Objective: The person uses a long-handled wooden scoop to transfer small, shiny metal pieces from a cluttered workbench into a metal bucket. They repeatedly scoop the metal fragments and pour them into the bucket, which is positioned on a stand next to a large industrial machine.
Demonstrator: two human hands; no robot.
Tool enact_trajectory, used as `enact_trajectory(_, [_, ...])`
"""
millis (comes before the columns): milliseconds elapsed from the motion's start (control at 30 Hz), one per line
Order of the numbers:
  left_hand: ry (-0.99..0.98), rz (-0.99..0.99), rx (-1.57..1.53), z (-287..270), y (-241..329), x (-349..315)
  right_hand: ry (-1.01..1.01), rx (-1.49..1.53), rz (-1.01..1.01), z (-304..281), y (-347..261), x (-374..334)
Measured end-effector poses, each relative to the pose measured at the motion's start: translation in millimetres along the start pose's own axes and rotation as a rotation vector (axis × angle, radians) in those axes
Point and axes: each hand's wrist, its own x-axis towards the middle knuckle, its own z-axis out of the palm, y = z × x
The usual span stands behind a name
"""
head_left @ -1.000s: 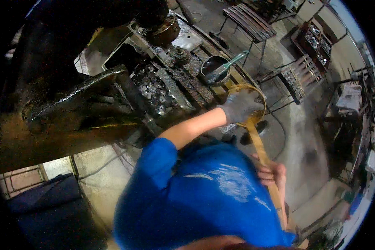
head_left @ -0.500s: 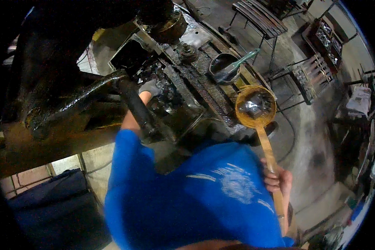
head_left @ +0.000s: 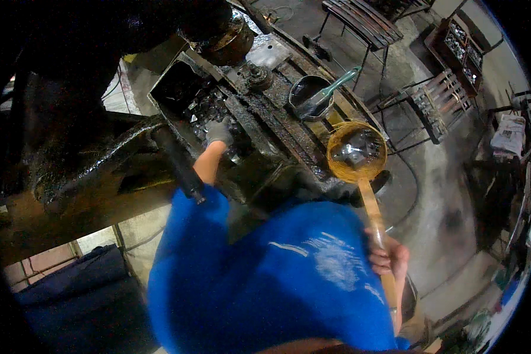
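My left hand [head_left: 218, 132], in a grey glove, reaches down onto the small shiny metal pieces [head_left: 203, 112] heaped in a dark, grimy metal bin. Its fingers point into the heap and are too dark to make out. Wrapped round a flat wooden handle, my right hand [head_left: 388, 257] is bare and closed. The handle belongs to a long-handled strainer [head_left: 331, 154] with a round yellow rim. Several shiny metal pieces [head_left: 359, 150] lie inside its bowl, which sits at the right edge of the greasy machine bed.
Behind the strainer stands a round pot [head_left: 291, 94] with a green-handled brush [head_left: 330, 91] across it. A dark lever with a cylindrical grip [head_left: 180, 165] juts beside my left forearm. Farther right are a slatted stand [head_left: 442, 100] and a compartmented box of metal pieces [head_left: 439, 44].
My left hand has shifted right and slightly lower over the metal pieces, and its forearm now shows clear of the lever grip. My right hand still holds the strainer.
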Motion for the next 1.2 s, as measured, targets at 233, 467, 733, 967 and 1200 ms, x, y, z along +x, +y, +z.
enact_trajectory(233, [0.015,0.150,0.040,17,-5,32,0.018,-0.012,-0.013,-2,4,0])
enact_trajectory(467, [-0.092,0.294,0.225,3,-8,27,-0.012,0.007,-0.054,-4,7,0])
enact_trajectory(733, [-0.098,0.408,0.015,4,-17,46,0.046,-0.032,-0.026,-6,4,-3])
enact_trajectory(967, [-0.043,0.469,-0.076,-15,-22,33,0.037,0.042,-0.019,-2,1,3])
enact_trajectory(1200, [0.041,0.486,0.063,-20,-15,33,0.096,0.013,-0.012,0,-3,-2])
